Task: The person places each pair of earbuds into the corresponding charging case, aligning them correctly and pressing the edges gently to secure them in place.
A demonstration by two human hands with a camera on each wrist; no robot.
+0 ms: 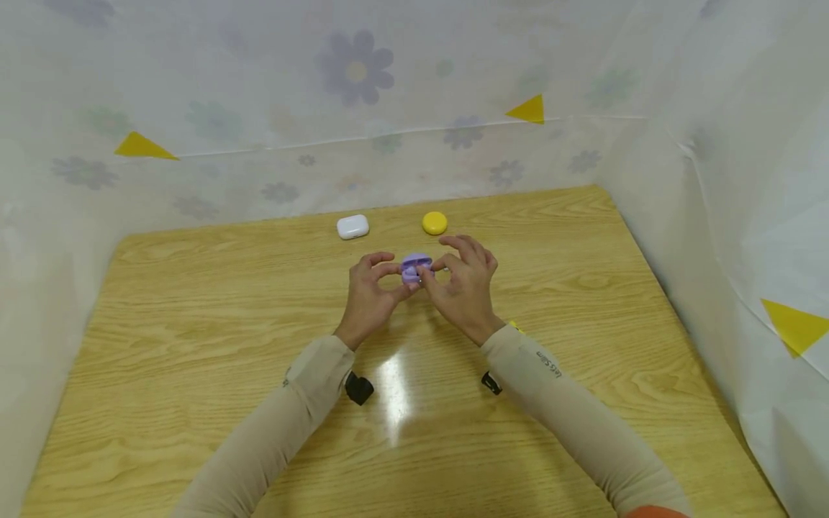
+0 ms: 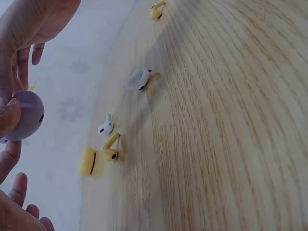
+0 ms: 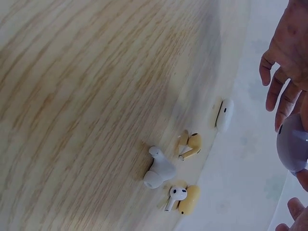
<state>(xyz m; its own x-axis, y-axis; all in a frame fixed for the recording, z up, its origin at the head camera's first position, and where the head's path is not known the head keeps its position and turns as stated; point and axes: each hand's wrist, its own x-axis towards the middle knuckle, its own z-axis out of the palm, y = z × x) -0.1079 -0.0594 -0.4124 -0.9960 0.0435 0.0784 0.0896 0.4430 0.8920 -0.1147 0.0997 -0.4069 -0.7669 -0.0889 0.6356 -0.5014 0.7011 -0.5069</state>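
A small purple earbud case is held above the table, its lid raised. My left hand pinches the left side of the case between thumb and index finger. From the right, my right hand has its thumb at the open front and its index finger curled against the side. The thumb partly covers the inside, and whether an earbud is under it cannot be made out. The rounded underside of the purple case shows in the right wrist view.
At the table's back stand a white earbud case and a round yellow case. Loose earbuds lie on the wood: white ones and yellow ones. A patterned cloth wall rises behind the table.
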